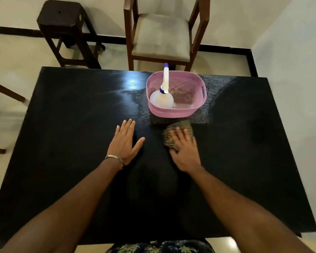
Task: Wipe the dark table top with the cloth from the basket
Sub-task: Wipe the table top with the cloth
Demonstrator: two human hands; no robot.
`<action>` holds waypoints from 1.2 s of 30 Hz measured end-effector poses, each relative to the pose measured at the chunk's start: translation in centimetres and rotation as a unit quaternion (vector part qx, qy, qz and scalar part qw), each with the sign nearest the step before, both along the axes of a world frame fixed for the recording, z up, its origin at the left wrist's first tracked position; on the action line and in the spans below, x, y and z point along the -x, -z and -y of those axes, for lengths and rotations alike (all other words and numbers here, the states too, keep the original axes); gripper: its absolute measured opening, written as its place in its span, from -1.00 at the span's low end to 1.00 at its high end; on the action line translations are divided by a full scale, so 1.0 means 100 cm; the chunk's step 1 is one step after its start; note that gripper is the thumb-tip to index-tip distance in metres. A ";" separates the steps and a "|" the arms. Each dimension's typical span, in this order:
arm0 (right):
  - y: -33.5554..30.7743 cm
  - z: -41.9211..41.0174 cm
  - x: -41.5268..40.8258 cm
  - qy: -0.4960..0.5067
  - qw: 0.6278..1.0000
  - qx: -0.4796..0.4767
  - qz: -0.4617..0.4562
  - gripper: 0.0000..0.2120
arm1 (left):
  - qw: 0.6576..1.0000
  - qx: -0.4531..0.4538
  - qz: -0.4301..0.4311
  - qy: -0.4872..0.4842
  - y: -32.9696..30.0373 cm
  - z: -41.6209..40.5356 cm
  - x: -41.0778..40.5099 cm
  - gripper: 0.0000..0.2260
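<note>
- Your right hand [185,152] lies flat on the cloth [178,136], pressing it down on the table [62,161]. Fingers are spread on top, not curled round it.
- Your left hand [124,141] is empty and flat on the table, fingers spread, beside the right one.
- The cloth is out of the basket [177,111]. It sits just in front of the basket, on your side, and pokes out past your fingertips toward it.
- The cloth looks blurred, so I cannot tell its long side.
- I think the next wipe turns on this: the basket is close ahead, so there is little room that way. Bare table lies to the right, left and back toward you.
- Wet drops show around the basket.
- A spray bottle [162,99] stands in the basket.
- I see no words or labels to read.
</note>
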State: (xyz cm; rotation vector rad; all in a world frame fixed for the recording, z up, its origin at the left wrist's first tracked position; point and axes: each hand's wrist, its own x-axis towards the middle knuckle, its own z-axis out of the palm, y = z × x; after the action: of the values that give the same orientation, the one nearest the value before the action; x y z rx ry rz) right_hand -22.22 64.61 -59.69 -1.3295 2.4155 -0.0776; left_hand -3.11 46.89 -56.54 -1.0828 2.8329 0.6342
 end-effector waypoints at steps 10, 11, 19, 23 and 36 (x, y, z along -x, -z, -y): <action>0.002 -0.057 0.084 0.343 0.938 -0.038 -0.015 -0.33 | 1.000 0.003 -0.004 0.017 0.006 0.005 0.014 -0.28; 0.002 -0.040 0.067 0.322 0.946 -0.030 -0.021 -0.31 | 1.000 0.005 -0.002 0.011 0.006 0.010 0.009 -0.27; 0.002 0.112 -0.113 -0.072 0.997 -0.003 0.027 -0.25 | 0.999 0.016 -0.002 -0.051 0.003 0.054 -0.049 -0.23; 0.001 0.155 -0.179 -0.235 0.970 -0.043 0.039 -0.27 | 0.997 0.012 0.015 -0.074 -0.002 0.065 -0.079 -0.26; 0.000 -0.063 0.015 0.133 0.990 -0.037 -0.025 -0.28 | 1.000 0.007 0.008 0.005 0.001 0.030 -0.017 -0.25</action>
State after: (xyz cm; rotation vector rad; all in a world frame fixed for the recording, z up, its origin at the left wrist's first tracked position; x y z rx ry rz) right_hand -23.76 70.93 -59.68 -0.9828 2.5976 -0.0268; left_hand -1.36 43.93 -56.67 -1.0705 2.8313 0.6022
